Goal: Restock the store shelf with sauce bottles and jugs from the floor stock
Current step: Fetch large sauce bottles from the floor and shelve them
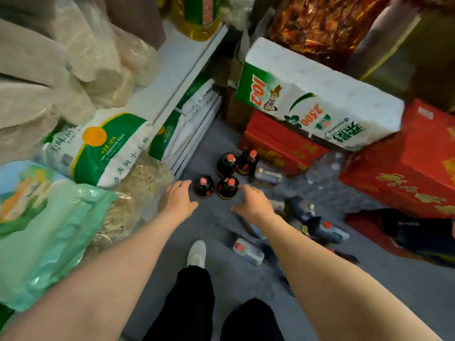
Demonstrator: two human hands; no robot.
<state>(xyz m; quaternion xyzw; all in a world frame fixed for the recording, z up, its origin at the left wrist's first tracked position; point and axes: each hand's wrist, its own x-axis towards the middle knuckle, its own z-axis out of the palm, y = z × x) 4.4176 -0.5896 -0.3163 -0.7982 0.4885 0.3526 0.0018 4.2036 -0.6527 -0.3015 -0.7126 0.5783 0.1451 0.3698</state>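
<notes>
While both arms reach down at frame centre, the left hand (177, 196) is spread and empty just beside a dark sauce bottle (203, 186), and the right hand (253, 200) is spread and empty near a second bottle (228, 187). Two more bottles (226, 164) stand behind on the grey floor (216, 134), jugs (248, 251) lie lower right, and the shelf (182, 70) with rice bags (98, 146) sits left.

The white and green pack (317, 102) lying on the red boxes (278, 141) reads, upside down, "102" and "2500". Chinese characters on the white and green sack (108, 146) are too blurred to read surely.
</notes>
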